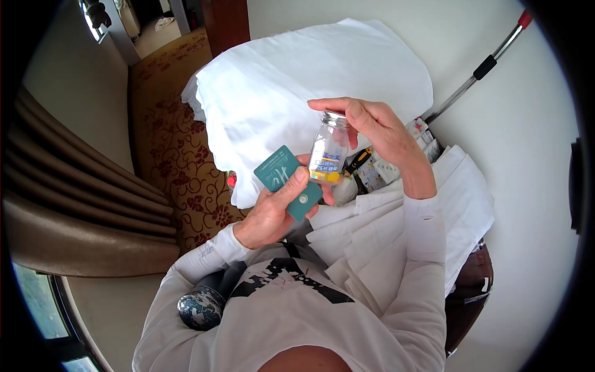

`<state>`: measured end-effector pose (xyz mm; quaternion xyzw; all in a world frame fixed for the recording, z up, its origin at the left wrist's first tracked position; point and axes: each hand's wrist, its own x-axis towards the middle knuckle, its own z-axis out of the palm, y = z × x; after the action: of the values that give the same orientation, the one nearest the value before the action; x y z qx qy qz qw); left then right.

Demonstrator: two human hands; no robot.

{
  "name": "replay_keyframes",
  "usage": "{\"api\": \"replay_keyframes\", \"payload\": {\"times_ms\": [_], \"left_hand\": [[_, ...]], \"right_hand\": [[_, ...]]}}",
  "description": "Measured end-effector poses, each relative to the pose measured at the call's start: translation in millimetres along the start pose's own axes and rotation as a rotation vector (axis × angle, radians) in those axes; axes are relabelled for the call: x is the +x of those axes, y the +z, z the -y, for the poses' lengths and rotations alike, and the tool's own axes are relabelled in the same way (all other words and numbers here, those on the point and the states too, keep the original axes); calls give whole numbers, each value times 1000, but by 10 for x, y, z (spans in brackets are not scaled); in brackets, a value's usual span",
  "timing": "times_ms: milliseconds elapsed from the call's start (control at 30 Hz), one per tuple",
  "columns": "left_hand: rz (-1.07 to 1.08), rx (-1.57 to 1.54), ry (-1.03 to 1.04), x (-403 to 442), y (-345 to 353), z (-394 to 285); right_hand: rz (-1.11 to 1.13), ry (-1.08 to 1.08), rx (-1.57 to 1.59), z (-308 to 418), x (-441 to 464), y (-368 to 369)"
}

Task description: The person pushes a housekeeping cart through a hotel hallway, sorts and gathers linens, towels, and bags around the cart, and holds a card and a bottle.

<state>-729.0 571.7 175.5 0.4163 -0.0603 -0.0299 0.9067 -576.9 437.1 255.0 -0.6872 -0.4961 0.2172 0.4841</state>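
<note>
My left hand point(266, 214) is closed on a dark green card point(279, 168) with pale lettering and a round mark. Its thumb lies over the card, and its fingertips reach behind and below a small clear glass bottle point(328, 146). The bottle stands slightly tilted, with a silver screw lid point(334, 118), a blue-and-yellow label and something yellow near its base. Around the lid is my right hand point(378, 127), its thumb and fingers curled about the top and one finger stretched across it. Whether the bottle holds anything cannot be made out.
Folded white linen point(304, 68) is heaped ahead, with more white cloths point(396, 229) at the right. Between them sit packets and a yellow-and-black handled tool point(358, 161). A metal pole point(462, 93) leans by the wall. Brown curtains point(80, 204) hang at the left over patterned carpet point(167, 124).
</note>
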Motion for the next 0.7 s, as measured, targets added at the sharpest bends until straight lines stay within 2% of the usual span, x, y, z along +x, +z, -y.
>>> {"api": "replay_keyframes", "payload": {"times_ms": [200,333,700], "left_hand": [[24,-111,-42,4,-41,35],[85,-229,-154,23,-111,45],[147,-449,-287,33,-130,15]], "right_hand": [[-18,-5,39,-18,-5,3],[20,-38,67,38,4,21],[3,69,169,-28,12,51]]}}
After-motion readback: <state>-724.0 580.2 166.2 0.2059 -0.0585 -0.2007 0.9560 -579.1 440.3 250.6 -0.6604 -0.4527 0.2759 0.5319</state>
